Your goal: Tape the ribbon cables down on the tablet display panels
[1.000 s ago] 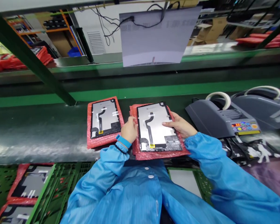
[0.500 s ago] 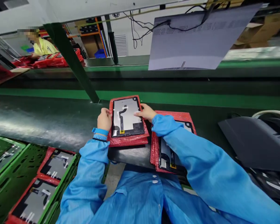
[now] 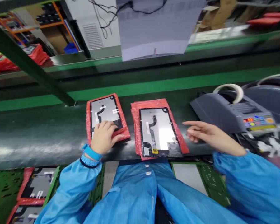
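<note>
Two tablet screen panels lie back side up on red bubble-wrap sheets on the dark conveyor belt [image 3: 37,137]. My left hand [image 3: 105,137] rests flat, fingers spread, on the near end of the left panel [image 3: 105,110]. The right panel [image 3: 157,130] lies on a stack of red sheets [image 3: 136,124] with nothing touching it. To the right of that stack my right hand [image 3: 206,133] hovers, fingers stretched out and empty, between the stack and a grey tape dispenser [image 3: 226,112].
Green trays [image 3: 4,186] at lower left hold more panels in red wrap. Another green tray [image 3: 210,183] sits below the belt edge on the right. A second tape dispenser [image 3: 273,99] stands far right. A grey sheet [image 3: 156,28] hangs above the line.
Both hands let go of the left panel they were setting down. My left hand now lies flat on it, and my right hand has swung right, past the stack toward the tape dispenser.
</note>
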`<state>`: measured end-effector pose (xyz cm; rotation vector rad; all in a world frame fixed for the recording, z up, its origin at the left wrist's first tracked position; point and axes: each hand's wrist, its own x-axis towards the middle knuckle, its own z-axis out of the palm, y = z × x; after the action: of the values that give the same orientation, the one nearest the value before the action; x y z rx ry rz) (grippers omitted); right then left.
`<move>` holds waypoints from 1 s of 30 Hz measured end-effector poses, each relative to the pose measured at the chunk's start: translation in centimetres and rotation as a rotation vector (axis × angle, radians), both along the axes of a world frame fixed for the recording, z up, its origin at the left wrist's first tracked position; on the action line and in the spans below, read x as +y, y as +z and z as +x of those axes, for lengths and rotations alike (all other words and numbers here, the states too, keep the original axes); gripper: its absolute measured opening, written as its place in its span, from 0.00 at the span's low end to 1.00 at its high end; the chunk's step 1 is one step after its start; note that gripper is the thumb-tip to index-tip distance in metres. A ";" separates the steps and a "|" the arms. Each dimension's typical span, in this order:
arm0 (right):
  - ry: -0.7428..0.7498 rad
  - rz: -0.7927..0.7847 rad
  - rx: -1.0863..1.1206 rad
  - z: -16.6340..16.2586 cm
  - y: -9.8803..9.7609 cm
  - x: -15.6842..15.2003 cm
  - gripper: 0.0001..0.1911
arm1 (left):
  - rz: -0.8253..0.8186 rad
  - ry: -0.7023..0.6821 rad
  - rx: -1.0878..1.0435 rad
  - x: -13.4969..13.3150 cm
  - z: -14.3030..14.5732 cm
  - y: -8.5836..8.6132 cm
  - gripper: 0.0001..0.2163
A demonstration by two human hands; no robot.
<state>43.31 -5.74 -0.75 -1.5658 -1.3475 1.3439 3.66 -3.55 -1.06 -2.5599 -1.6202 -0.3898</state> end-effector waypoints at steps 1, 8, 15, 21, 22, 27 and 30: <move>-0.136 0.016 0.003 2.0 -0.3 -1.6 0.26 | 0.001 -0.037 0.028 -0.4 1.0 -0.5 0.10; -0.896 0.118 0.092 10.2 -3.9 -8.9 0.23 | 0.276 -0.316 -0.061 0.2 0.9 -3.5 0.10; -1.028 0.115 0.193 11.4 -4.1 -6.5 0.20 | 0.169 -0.442 0.130 0.9 1.1 -1.0 0.12; -1.046 0.119 0.013 11.0 -4.5 -5.0 0.13 | 0.125 -0.325 0.284 0.0 2.3 -1.8 0.11; -1.071 0.132 -0.029 11.1 -4.9 -4.8 0.14 | 0.118 -0.300 0.272 0.1 2.1 -2.1 0.11; -0.870 0.332 -0.095 11.6 -6.6 -4.3 0.15 | 0.131 -0.317 0.192 -0.1 1.4 -2.9 0.12; -0.843 0.341 -0.099 11.7 -6.7 -5.2 0.15 | 0.096 -0.328 0.242 -0.9 1.8 -2.5 0.11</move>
<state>54.99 -10.93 -7.40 -1.6758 -0.7466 0.4969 5.43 -4.48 -3.55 -2.6756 -1.0797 -0.1644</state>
